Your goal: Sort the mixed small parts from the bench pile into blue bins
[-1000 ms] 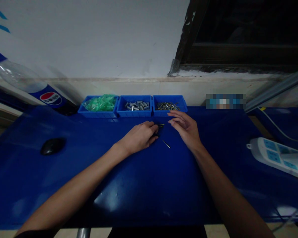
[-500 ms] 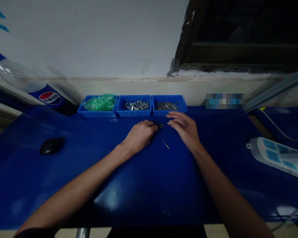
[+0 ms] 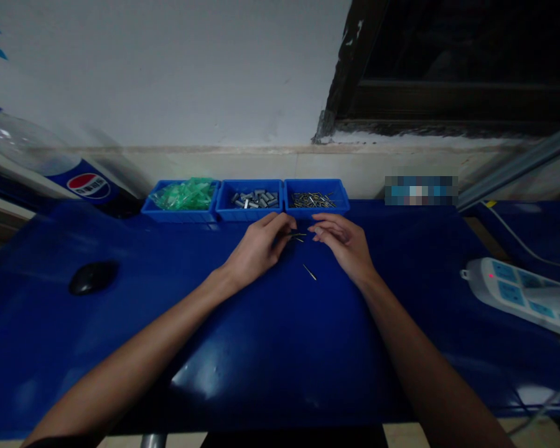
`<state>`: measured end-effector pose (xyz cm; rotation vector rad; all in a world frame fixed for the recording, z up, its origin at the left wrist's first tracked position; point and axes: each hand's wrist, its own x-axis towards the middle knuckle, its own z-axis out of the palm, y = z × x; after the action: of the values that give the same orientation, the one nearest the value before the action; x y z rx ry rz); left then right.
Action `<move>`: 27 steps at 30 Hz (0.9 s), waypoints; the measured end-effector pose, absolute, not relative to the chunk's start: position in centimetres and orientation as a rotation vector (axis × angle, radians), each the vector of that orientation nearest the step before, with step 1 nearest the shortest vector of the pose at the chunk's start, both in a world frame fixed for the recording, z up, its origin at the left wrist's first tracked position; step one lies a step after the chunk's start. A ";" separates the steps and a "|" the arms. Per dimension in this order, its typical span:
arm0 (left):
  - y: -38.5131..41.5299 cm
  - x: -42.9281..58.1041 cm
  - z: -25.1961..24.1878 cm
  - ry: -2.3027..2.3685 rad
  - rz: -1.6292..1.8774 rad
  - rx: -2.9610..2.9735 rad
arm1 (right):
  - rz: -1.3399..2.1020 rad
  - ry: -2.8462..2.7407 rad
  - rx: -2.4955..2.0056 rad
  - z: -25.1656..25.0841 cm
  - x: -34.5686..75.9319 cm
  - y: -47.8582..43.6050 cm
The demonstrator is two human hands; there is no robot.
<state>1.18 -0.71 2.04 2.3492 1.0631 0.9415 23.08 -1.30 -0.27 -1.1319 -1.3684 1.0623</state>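
Observation:
My left hand (image 3: 260, 244) is curled above the blue table, its index finger arched and thumb below. Several thin metal pins (image 3: 298, 236) stick out from under its fingers; their inner ends are hidden. Facing them, my right hand (image 3: 345, 244) is held open with fingers slightly bent, and I see nothing in it. One loose pin (image 3: 310, 272), thin with a thicker dark end, lies on the table between the hands and nearer me. Just behind the hands, a blue bin (image 3: 318, 210) contains many similar pins.
A middle bin (image 3: 247, 215) holds short grey metal cylinders, and a left bin (image 3: 180, 216) holds green plastic pieces. A cola bottle (image 3: 88, 185) and a black mouse (image 3: 93, 277) are at left. On the right lies a white power strip (image 3: 518, 292).
My left hand has turned and lifted slightly, opening a gap between index finger and thumb. The pins beside it stay nearly in place. My right hand has barely moved; the view shifted slightly.

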 end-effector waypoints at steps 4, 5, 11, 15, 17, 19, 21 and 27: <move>-0.7 1.4 2.1 0.953 1.128 2.236 | 1.148 -1.402 -1.099 -0.2 22.7 -1.5; -0.7 1.4 2.1 0.936 1.140 2.209 | 1.172 -1.400 -1.091 -0.2 22.6 -1.6; -0.7 1.5 1.8 0.925 1.140 2.164 | 1.274 -1.346 -1.074 -0.2 22.4 -1.7; -0.3 0.9 1.7 1.088 1.002 2.300 | 1.176 -1.346 -1.129 -0.4 22.5 -1.5; -0.1 0.6 1.6 1.145 0.818 2.403 | 1.058 -1.312 -1.140 -0.5 22.4 -1.2; -0.1 0.6 1.5 1.118 0.660 2.485 | 0.981 -1.298 -1.109 -0.6 22.3 -0.9; -0.4 0.9 1.5 1.011 0.595 2.551 | 0.956 -1.339 -1.066 -0.6 22.4 -0.7; -2.0 2.5 1.3 0.594 0.489 2.705 | 0.894 -1.385 -1.092 -0.7 23.2 -0.6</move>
<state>2.50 -2.03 1.25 2.7048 0.5941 0.4889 23.17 -0.60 -0.73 -1.0916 -1.3853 0.8945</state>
